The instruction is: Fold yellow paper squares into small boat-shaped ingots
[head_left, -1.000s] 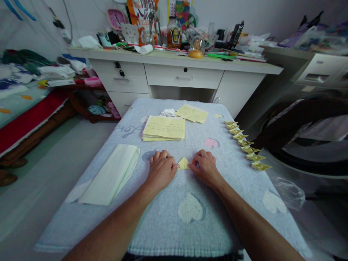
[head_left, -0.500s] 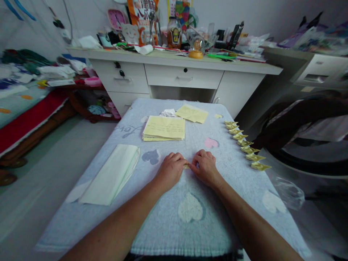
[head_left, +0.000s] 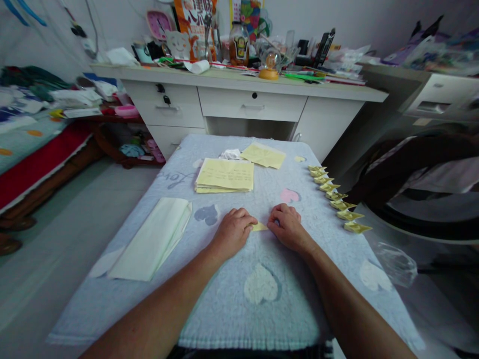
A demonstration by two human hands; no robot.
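Note:
A small folded piece of yellow paper (head_left: 260, 227) lies on the cloth-covered table between my two hands. My left hand (head_left: 235, 230) is closed on its left end, thumb and fingers together. At the paper's right end rests my right hand (head_left: 286, 224), its fingers curled and pressed together at the tip; whether they grip the paper is hard to make out. Beyond the hands sits a stack of yellow sheets (head_left: 224, 175) with writing, and behind it another yellow sheet (head_left: 265, 155). Several small folded yellow paper boats (head_left: 349, 215) stand in a row along the right edge.
A folded pale green-white sheet (head_left: 153, 239) lies at the left of the table (head_left: 224, 309). Crumpled white tissue (head_left: 231, 154) sits behind the stack. A cluttered white desk (head_left: 258, 107) stands beyond, and a clear plastic bag (head_left: 396, 264) is beside the right edge.
My right hand has moved slightly right, away from my left hand, and more of the yellow paper shows between them. My left hand has hardly moved.

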